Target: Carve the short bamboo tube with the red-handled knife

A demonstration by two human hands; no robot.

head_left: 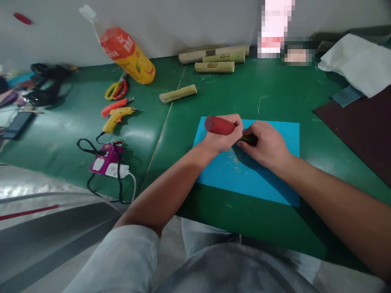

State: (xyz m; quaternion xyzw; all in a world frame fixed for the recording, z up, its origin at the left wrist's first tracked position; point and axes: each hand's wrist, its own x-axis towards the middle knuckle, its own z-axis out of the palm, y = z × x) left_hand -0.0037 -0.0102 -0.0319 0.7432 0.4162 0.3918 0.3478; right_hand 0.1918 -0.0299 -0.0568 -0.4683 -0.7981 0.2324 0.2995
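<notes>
My left hand [227,136] is closed around the thick red handle [220,125] of a tool whose working end is hidden by the fingers. Its butt points to the left. Close beside it, my right hand [267,142] grips a short dark olive piece [249,139], possibly bamboo, which is mostly covered by the hand. Both hands are over a blue sheet [275,189] on the green table. Small pale shavings [234,160] lie scattered on the sheet below the hands.
Several cut bamboo tubes [214,67] lie near the wall, with one bamboo piece [179,94] closer. To the left are an orange drink bottle [130,55], scissors [116,88], an orange cutter [114,108], a yellow glue gun [117,118] and a purple power strip [106,156]. A dark brown board [360,126] lies right.
</notes>
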